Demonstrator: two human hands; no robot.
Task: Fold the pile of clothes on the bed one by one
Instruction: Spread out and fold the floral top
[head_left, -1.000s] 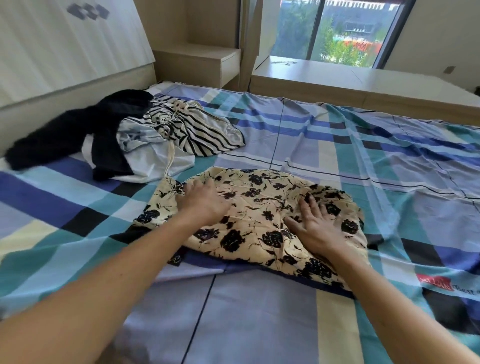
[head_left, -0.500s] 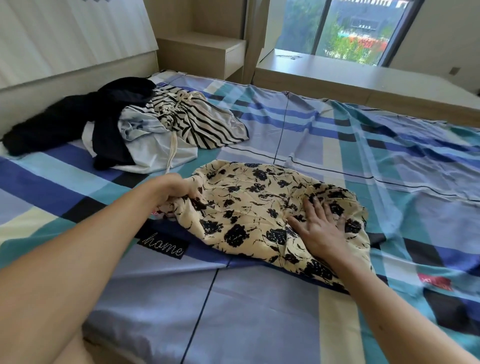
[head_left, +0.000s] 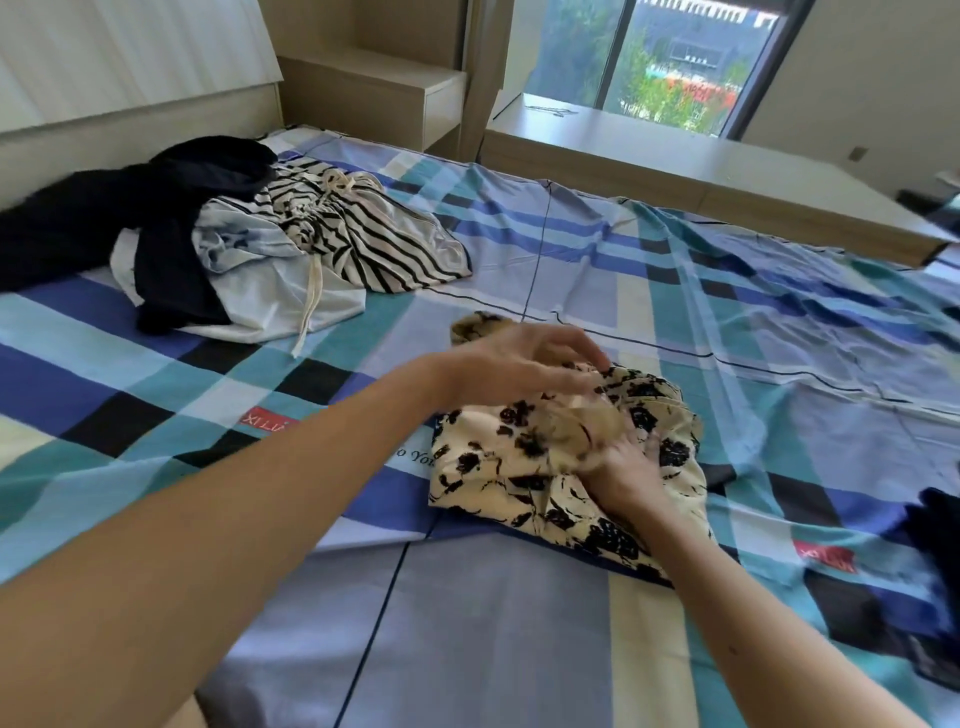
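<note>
Left hand (head_left: 519, 364) swung rightward | floral garment (head_left: 519, 483) axis far-left to near-right

- One cream fabric garment with black flowers (head_left: 498, 467).
- Two bare hands at it: left hand (head_left: 524, 364), right hand (head_left: 623, 478).
- Beyond it, leftward, three piled clothes: one black fabric garment (head_left: 171, 218), one white fabric garment (head_left: 260, 296), one black-and-cream striped garment (head_left: 374, 249).

On the bed (head_left: 519, 649), the pile of clothes (head_left: 249, 249) lies far left by the headboard (head_left: 130, 119) — the garment (head_left: 498, 483) lies nearer and to its right, with the right hand (head_left: 623, 478) on it. A ledge (head_left: 675, 150) runs behind the bed.
</note>
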